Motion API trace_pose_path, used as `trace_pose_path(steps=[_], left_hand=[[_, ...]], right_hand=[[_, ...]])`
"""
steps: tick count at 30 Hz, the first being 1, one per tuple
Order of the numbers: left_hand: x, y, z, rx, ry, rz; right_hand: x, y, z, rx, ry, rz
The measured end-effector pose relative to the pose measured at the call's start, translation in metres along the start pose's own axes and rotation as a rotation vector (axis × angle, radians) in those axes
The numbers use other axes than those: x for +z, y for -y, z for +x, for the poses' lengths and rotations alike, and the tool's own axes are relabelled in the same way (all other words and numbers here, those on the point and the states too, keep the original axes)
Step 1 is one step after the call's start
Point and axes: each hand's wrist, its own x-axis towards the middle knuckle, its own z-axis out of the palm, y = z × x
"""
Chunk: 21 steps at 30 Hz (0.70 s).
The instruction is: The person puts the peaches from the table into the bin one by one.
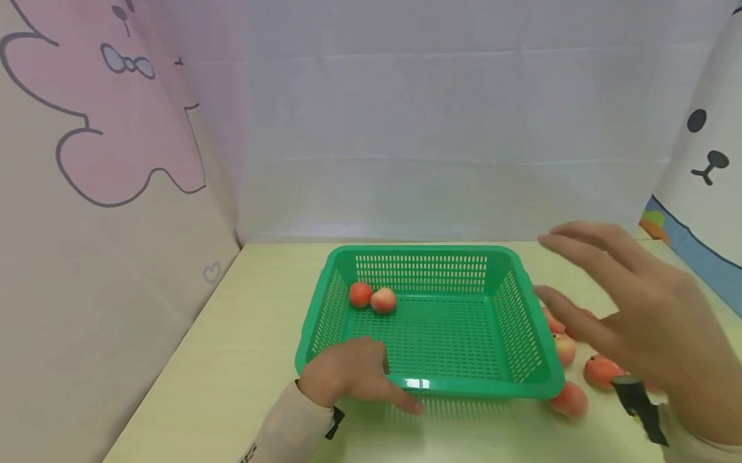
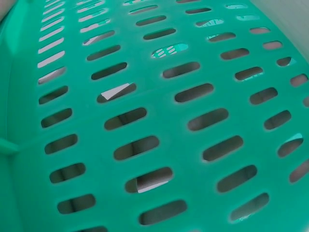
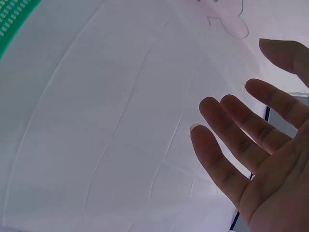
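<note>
A green plastic basket (image 1: 422,250) with slotted walls rests on the table. Inside it, near the far left corner, two red-yellow round fruits (image 1: 384,301) lie side by side. My left hand (image 1: 350,372) grips the near rim left of its middle, thumb outside and fingers over the inner side. Slotted green basket wall (image 2: 149,104) fills the left wrist view, which hides that hand's fingers. Beyond the basket's right side my right hand (image 1: 649,322) is raised above the fruits with fingers spread and nothing held. The right wrist view shows its bare palm (image 3: 285,188).
Several more reddish fruits (image 1: 569,400) lie on the table to the right of the basket, partly hidden by the right hand and the rim. White cloth (image 1: 434,116) hangs behind the pale table (image 1: 240,378). Printed cartoon sheets (image 1: 139,132) flank both sides.
</note>
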Motion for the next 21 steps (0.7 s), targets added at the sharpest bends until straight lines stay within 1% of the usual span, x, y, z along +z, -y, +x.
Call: trace_pose_path(steps=[3, 7, 8, 10, 14, 15, 19, 21], left_hand=[[-0.001, -0.001, 0.000, 0.000, 0.000, -0.014], [-0.001, -0.002, 0.000, -0.002, 0.003, -0.018], [-0.001, -0.001, 0.000, -0.002, 0.003, -0.012], [-0.001, -0.001, 0.000, -0.002, 0.003, -0.004], [-0.001, -0.001, -0.001, -0.009, 0.004, -0.011], [-0.001, -0.001, -0.001, -0.012, 0.006, -0.017], [-0.001, -0.001, -0.001, -0.017, 0.003, -0.020], [-0.001, -0.001, -0.001, -0.015, 0.001, -0.020]], right_hand=[[-0.011, -0.019, -0.011, 0.082, -0.042, -0.047], [-0.020, -0.043, -0.024, 0.186, -0.081, -0.031], [-0.022, -0.047, -0.027, 0.219, -0.072, -0.015], [-0.026, -0.056, -0.031, 0.250, -0.062, -0.031], [-0.031, -0.068, -0.038, 0.306, -0.024, -0.096], [-0.030, -0.071, -0.039, 0.306, -0.032, -0.109], [-0.030, -0.077, -0.043, 0.344, -0.007, -0.113], [-0.029, -0.080, -0.046, 0.388, 0.017, -0.086]])
